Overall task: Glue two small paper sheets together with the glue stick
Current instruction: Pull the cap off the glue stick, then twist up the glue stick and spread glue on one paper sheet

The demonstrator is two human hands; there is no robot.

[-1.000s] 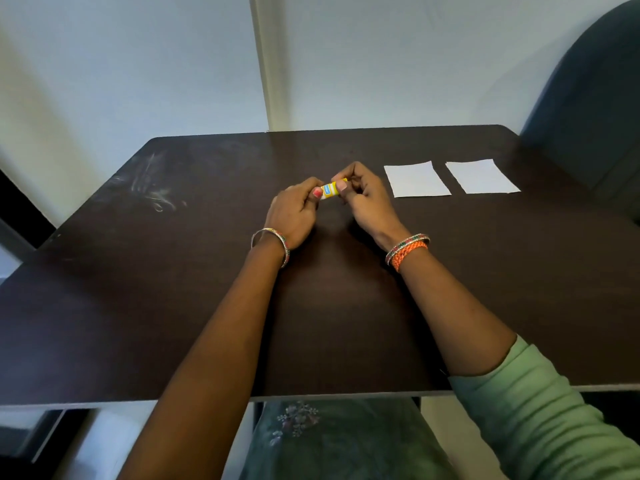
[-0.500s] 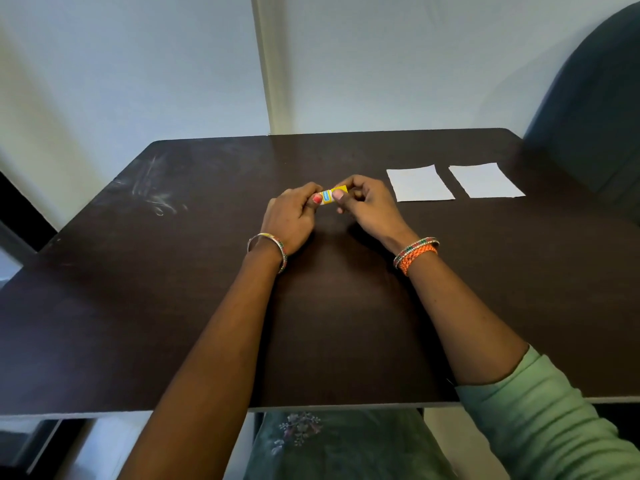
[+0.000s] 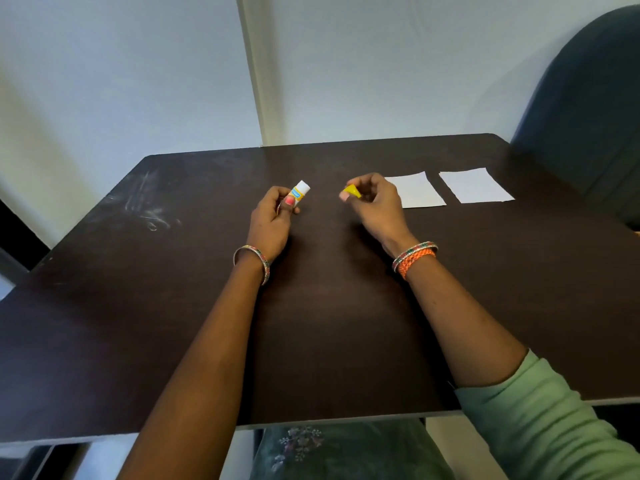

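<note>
My left hand (image 3: 272,220) holds the small glue stick (image 3: 300,191), its white uncapped end pointing up and to the right. My right hand (image 3: 375,206) pinches the yellow cap (image 3: 352,191) a short way to the right of the stick. Two small white paper sheets lie flat on the dark table (image 3: 329,323) at the back right: the nearer sheet (image 3: 417,191) is partly hidden by my right hand, the other sheet (image 3: 476,185) lies just right of it. Neither hand touches the paper.
A dark blue chair back (image 3: 588,98) rises at the table's right rear corner. White scuff marks (image 3: 149,209) streak the table at the back left. A pale wall stands right behind the table's far edge.
The two hands were together on the capped glue stick. They have now moved apart, the cap off in my right hand and the stick left in my left hand.
</note>
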